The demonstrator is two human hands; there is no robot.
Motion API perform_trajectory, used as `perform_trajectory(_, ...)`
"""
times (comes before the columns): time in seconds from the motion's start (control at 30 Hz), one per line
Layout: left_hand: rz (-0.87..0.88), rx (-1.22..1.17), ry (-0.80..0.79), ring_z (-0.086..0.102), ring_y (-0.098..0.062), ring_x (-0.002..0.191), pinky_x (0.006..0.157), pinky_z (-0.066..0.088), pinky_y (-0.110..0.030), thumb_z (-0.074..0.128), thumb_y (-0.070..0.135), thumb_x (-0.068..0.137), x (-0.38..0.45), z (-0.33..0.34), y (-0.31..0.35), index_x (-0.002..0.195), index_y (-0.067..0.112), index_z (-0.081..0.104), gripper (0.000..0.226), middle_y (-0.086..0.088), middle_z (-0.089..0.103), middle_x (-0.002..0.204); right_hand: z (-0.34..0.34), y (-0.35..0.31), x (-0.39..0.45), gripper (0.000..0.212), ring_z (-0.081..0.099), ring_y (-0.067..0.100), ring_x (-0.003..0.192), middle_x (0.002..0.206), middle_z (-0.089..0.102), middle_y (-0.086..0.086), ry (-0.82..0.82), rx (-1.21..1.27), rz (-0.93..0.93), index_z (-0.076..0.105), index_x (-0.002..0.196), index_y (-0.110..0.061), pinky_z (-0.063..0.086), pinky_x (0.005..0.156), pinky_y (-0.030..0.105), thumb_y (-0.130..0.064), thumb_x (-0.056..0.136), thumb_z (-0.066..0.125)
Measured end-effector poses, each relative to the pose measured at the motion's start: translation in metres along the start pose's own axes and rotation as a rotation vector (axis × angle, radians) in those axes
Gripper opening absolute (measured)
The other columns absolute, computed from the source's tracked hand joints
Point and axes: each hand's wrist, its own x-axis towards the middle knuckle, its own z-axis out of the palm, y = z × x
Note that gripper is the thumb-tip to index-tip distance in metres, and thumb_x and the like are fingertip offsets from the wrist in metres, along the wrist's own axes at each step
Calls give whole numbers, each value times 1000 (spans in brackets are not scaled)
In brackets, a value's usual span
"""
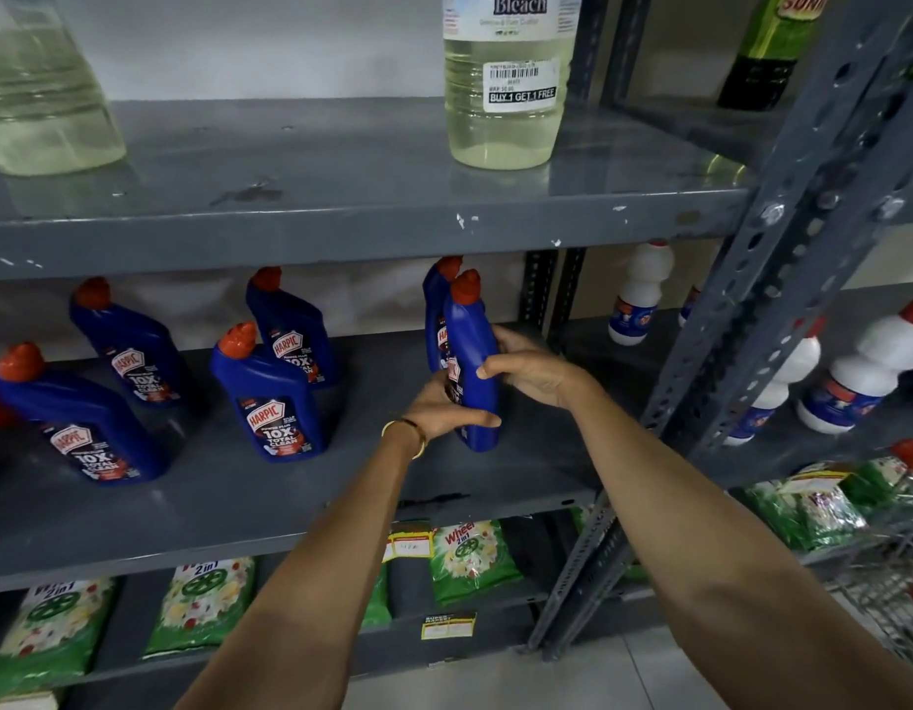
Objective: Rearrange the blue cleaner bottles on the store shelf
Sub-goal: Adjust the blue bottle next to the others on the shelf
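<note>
Several blue cleaner bottles with red caps stand on the grey middle shelf (269,509). Both my hands grip one blue bottle (472,351) at the right end of the shelf, turned side-on and standing on its base. My left hand (444,409) wraps its lower front, and my right hand (528,366) holds its right side. Another blue bottle (436,299) stands right behind it, partly hidden. Further left are a front bottle (269,397), a bottle behind it (290,325), and two more at the left (75,417) (129,345).
Clear bleach bottles (505,79) stand on the upper shelf. White bottles with red caps (864,371) fill the neighbouring rack to the right, past a grey perforated upright (782,299). Green detergent packs (469,561) lie on the shelf below.
</note>
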Motion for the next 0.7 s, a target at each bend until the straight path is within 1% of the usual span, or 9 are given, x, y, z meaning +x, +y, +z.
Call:
perform_trajectory(0.1,-71,88,294,58,-23,103,85,54,-36,88,30,44,4,9,-1,120,13,44,88,-7,57,117,0,-5,2,58,58,19,108,116,60,-1,77,-200,55,50,123,-24,52,87,33,-6,73,73)
perform_trajectory(0.17,-123,181,396,54,-27,108,86,53,-39,88,35,42,5,12,-3,122,10,41,96,-11,48,123,0,-2,4,64,59,20,106,118,59,5,147,-238,55,48,127,-17,54,80,30,-5,71,75)
perform_trajectory(0.23,-128,207,450,52,-29,110,88,52,-39,88,36,44,5,10,-6,121,8,42,93,-12,45,124,1,1,7,65,59,20,104,121,60,9,194,-219,18,49,128,-13,52,75,24,1,70,74)
perform_trajectory(0.3,-81,182,483,56,-30,107,87,51,-39,86,28,52,5,5,-12,113,5,50,75,-14,55,119,0,3,10,67,58,18,105,125,59,11,195,-239,12,49,129,-13,51,82,26,7,70,71)
perform_trajectory(0.37,-41,196,484,60,-30,103,83,49,-35,83,22,61,5,-2,-20,108,2,55,58,-17,64,112,-1,6,14,69,56,22,113,129,58,14,158,-258,24,47,131,-12,48,93,34,13,71,67)
perform_trajectory(0.4,-37,197,482,61,-29,101,80,47,-32,81,21,64,5,-5,-22,106,1,56,53,-18,66,110,-1,8,16,69,55,24,116,130,57,15,143,-254,28,46,132,-11,47,95,35,14,72,65)
perform_trajectory(0.47,-38,155,486,61,-28,97,75,46,-28,79,18,68,7,-6,-27,105,0,52,49,-18,66,109,-1,12,18,69,53,24,120,133,54,16,134,-204,36,43,134,-10,46,93,33,16,73,62)
perform_trajectory(0.6,-48,66,468,60,-31,101,85,53,-38,75,15,73,13,-3,-32,109,-1,45,49,-21,61,114,-6,22,17,67,49,24,123,137,50,15,159,-76,53,39,137,-9,45,93,32,15,77,59)
perform_trajectory(0.7,-38,12,428,59,-31,103,86,51,-36,72,19,76,16,-5,-36,113,0,45,50,-20,61,116,-8,33,17,65,51,23,122,134,53,13,174,-55,75,39,137,-10,45,97,35,7,79,62)
